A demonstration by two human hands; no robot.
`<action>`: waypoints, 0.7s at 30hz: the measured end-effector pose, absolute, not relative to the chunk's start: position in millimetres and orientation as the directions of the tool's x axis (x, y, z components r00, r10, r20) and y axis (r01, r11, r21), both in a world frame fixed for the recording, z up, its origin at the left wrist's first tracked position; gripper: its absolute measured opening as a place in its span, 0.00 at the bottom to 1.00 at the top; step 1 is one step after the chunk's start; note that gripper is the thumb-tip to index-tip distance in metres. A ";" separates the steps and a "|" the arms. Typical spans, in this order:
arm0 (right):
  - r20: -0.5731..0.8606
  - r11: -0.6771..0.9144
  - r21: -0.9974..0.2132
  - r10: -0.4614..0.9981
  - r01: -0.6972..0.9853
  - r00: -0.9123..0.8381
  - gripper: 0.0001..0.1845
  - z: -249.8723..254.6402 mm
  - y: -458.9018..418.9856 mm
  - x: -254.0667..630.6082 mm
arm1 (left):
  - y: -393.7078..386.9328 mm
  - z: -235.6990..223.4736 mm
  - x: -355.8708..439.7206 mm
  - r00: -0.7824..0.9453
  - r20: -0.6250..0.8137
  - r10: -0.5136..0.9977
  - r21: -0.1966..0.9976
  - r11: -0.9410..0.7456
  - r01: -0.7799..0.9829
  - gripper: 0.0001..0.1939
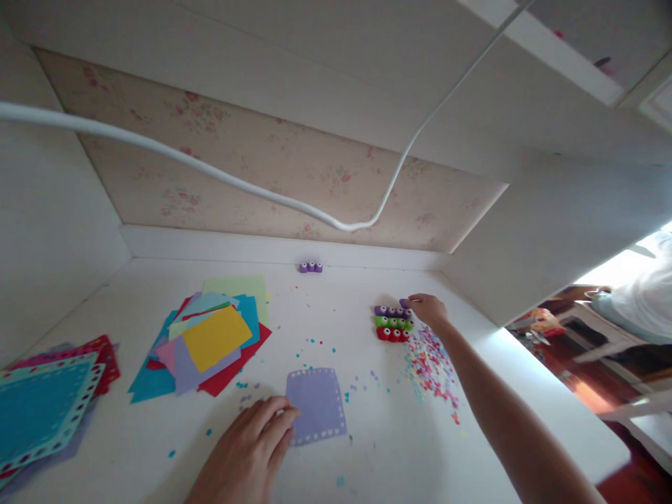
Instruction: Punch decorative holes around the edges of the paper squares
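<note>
My left hand (250,448) lies flat on the white desk (367,462), fingers stretched out, fingertips on the left edge of a lilac paper sheet (318,404) with punched borders. My right hand (428,310) reaches far across and pinches a small purple paper punch (404,304) at the end of a purple row. That row tops a cluster of small punches (393,323): purple, then green, then red. A spread of tiny coloured paper bits (433,367) lies under my right forearm.
A fanned pile of coloured paper (210,343) sits left of centre. Punched-edge sheets (47,399) lie at the far left. Three purple punches (310,267) stand by the back wall. A white cable (262,192) hangs across above. Another person (638,294) is at the right.
</note>
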State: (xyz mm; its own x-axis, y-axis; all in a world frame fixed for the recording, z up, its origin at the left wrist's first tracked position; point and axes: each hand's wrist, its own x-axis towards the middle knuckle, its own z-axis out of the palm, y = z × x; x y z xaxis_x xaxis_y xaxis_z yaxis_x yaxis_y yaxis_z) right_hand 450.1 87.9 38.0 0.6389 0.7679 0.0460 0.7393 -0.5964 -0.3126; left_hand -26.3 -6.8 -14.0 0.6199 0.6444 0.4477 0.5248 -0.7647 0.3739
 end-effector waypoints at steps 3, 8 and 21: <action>0.024 -0.617 -0.261 0.764 0.742 0.644 0.17 28.0 91.2 453.5 | -5.8 -15.0 -26.1 0.629 0.442 0.639 0.371 -0.769 0.521 0.13; -0.005 -0.630 -0.203 0.766 0.749 0.643 0.19 23.7 93.9 456.0 | -5.2 -13.3 -25.9 0.638 0.431 0.638 0.364 -0.770 0.524 0.13; 0.096 -0.540 -0.222 0.816 0.812 0.569 0.25 61.9 98.0 421.3 | -6.0 -9.8 -25.1 0.658 0.415 0.629 0.376 -0.777 0.505 0.13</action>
